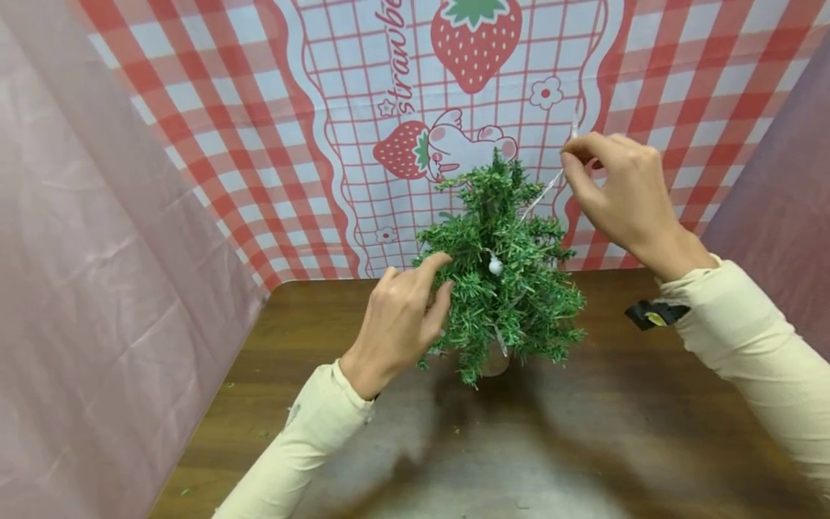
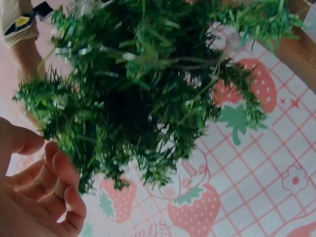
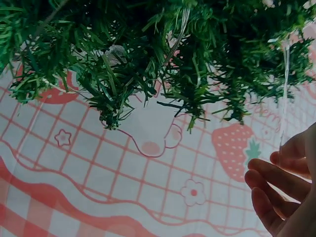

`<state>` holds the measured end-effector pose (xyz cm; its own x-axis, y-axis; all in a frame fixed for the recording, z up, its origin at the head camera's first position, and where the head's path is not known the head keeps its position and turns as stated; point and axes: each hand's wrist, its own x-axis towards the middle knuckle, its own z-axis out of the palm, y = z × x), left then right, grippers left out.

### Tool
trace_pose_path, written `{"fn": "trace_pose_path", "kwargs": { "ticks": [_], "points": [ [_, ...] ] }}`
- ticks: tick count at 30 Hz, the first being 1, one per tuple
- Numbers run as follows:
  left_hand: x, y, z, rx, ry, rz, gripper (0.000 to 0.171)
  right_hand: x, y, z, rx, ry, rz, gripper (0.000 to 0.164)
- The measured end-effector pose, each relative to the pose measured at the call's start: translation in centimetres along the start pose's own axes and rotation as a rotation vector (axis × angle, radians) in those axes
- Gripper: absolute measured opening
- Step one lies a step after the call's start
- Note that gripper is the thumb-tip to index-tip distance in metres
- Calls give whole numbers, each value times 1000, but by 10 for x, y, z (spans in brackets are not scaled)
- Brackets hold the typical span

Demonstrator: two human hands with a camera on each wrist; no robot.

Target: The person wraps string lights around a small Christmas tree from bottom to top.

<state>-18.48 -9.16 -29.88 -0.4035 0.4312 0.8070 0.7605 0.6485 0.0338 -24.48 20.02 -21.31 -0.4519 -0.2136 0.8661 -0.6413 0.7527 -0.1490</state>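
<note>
A small green artificial Christmas tree (image 1: 528,310) stands on the table, its pale base (image 1: 496,363) partly hidden under the branches. Clear string lights (image 1: 542,194) run through it, and one round white bulb (image 1: 496,266) hangs at its front. Between thumb and fingertips, my right hand (image 1: 625,191) pinches the strand, which stretches taut from the upper right branches. In the right wrist view the thin strand (image 3: 286,89) comes down to those fingers. My left hand (image 1: 398,321) is at the tree's left side, fingers loosely bent and thumb apart, holding nothing.
The brown wooden table (image 1: 292,339) has small green bits scattered on it. Behind the tree hangs a red-and-white checked cloth (image 1: 223,144) with strawberry prints. Pink fabric (image 1: 110,274) drapes the left side, and more hangs at the right.
</note>
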Motion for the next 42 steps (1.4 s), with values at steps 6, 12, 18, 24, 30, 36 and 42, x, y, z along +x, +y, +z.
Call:
{"fn": "trace_pose_path", "kwargs": {
  "ticks": [6, 12, 18, 24, 30, 36, 42],
  "points": [
    [9, -10, -10, -45, 55, -30, 21, 14, 7, 16, 61, -72, 67, 20],
    [24, -24, -16, -122, 83, -53, 17, 22, 12, 30, 302, -164, 320, 17],
    [52, -42, -14, -221, 73, -87, 15, 27, 14, 37, 530, -255, 536, 29],
    [84, -56, -3, -383, -61, -226, 20, 31, 9, 39, 660, -327, 625, 22],
    [111, -62, 10, -525, -277, -416, 36, 31, 7, 45, 666, -294, 575, 19],
    [134, -67, 23, -788, -312, -433, 41, 37, 3, 51, 779, -241, 494, 20],
    [144, -67, 34, -998, -229, -476, 29, 40, 0, 54, 809, -327, 483, 30]
  ]
}}
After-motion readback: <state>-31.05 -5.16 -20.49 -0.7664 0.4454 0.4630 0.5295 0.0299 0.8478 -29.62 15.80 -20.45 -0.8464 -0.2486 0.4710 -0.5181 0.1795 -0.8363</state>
